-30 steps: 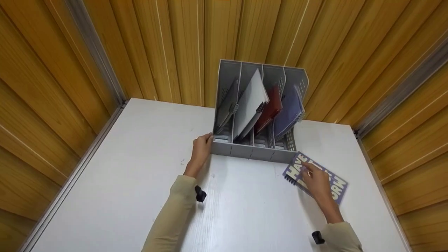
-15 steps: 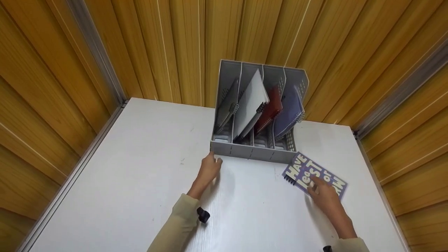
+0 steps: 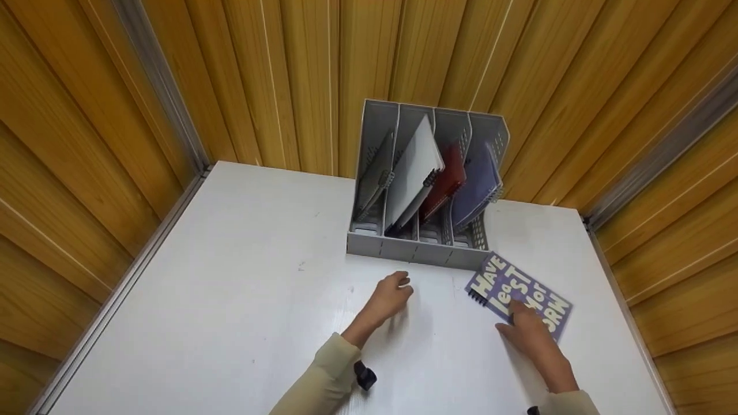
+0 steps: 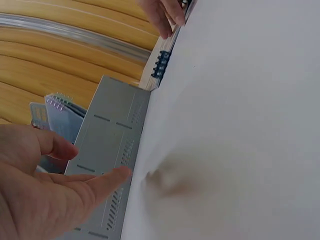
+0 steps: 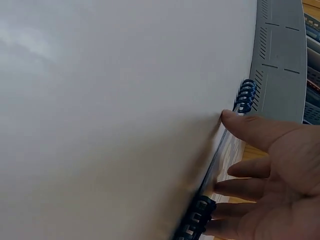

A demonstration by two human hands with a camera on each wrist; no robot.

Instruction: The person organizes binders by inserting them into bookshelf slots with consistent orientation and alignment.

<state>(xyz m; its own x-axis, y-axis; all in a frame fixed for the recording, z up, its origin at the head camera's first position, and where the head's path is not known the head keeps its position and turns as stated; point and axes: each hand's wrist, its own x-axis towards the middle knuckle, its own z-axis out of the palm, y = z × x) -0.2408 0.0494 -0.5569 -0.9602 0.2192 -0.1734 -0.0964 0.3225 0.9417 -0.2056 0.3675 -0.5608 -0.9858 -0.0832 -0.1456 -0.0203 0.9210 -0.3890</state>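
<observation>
A spiral notebook (image 3: 494, 278) with a purple cover and cream lettering lies flat on the white table, near the right front corner of a grey file organizer (image 3: 398, 251). My right hand (image 3: 533, 334) is over its near edge, fingers on the cover and thumb stretched out along the binding side; in the right wrist view the thumb tip is by that edge (image 5: 220, 150). My left hand (image 3: 389, 300) hovers in front of the organizer, fingers loosely bent, holding nothing. Inside the organizer lean a grey notebook (image 3: 375, 187), a white one (image 3: 412, 173), a red one (image 3: 444, 184) and a purple one (image 3: 477, 187).
The white table (image 3: 259, 259) stretches left and in front of the organizer. Yellow wood-look panels (image 3: 300, 75) enclose the back and both sides, with metal rails (image 3: 155, 80) in the corners.
My left hand has let go of the organizer's left front corner and moved right and toward me. My right hand has shifted down to the notebook's near edge. The notebook has stayed in place.
</observation>
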